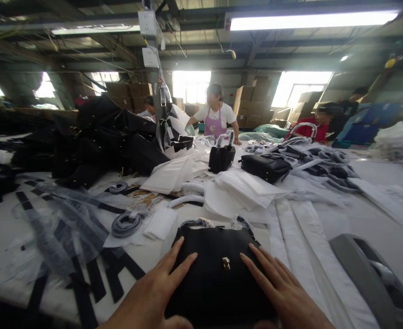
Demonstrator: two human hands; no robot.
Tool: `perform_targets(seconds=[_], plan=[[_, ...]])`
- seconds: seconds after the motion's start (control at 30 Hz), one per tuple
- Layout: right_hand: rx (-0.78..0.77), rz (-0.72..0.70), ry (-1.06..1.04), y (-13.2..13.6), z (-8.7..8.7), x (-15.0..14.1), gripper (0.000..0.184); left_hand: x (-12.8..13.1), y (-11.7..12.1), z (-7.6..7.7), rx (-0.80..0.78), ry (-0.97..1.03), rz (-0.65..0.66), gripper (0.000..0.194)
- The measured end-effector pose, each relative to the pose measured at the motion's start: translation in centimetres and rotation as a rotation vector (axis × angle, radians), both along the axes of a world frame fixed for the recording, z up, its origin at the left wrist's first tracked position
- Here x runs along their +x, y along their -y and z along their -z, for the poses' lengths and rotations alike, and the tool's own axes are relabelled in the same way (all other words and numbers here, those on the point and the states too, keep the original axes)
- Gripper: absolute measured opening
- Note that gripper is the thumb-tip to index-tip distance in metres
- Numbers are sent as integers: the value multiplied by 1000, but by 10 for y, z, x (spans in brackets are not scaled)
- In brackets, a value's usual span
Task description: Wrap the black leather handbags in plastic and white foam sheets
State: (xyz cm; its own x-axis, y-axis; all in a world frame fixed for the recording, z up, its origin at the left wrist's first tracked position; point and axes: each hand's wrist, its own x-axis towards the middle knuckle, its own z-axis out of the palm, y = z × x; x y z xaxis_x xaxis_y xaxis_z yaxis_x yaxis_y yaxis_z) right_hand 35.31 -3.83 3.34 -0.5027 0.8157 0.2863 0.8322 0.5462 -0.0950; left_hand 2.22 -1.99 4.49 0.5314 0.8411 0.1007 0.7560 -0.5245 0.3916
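Note:
A black handbag (pixel 218 274) with a small gold clasp (pixel 226 262) lies flat on the white table (pixel 2 228) right in front of me. My left hand (pixel 160 292) rests flat on the bag's left side, fingers stretched out and apart. My right hand (pixel 283 288) lies flat on the bag's right side, fingers also spread. Neither hand grips anything. The bag's handles (pixel 194 223), wrapped in clear plastic, stick out at its far edge.
White dust bags (pixel 242 192), coiled grey straps (pixel 126 224), black strips (pixel 94 278) and clear plastic litter the table. More black bags (pixel 265 167) and a dark pile (pixel 98 137) lie farther back. Two people (pixel 217 116) work at the far side. A grey tray (pixel 369 274) sits at right.

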Motion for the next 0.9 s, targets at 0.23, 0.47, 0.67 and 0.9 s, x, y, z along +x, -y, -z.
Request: perform_targets(seconds=[0.23,0.47,0.67,0.9], plan=[[16,-209,120,-26,-8,-15,105,40,-17,25,186,-164,267,114],[95,-216,228,-27,39,-18,92,38,-16,70,496,-93,274,57],[-114,-247,57,-17,56,-10,78,26,-13,92,493,-83,387,56],[-335,-132,-14,-12,57,-22,98,49,-5,87,432,-152,335,79]])
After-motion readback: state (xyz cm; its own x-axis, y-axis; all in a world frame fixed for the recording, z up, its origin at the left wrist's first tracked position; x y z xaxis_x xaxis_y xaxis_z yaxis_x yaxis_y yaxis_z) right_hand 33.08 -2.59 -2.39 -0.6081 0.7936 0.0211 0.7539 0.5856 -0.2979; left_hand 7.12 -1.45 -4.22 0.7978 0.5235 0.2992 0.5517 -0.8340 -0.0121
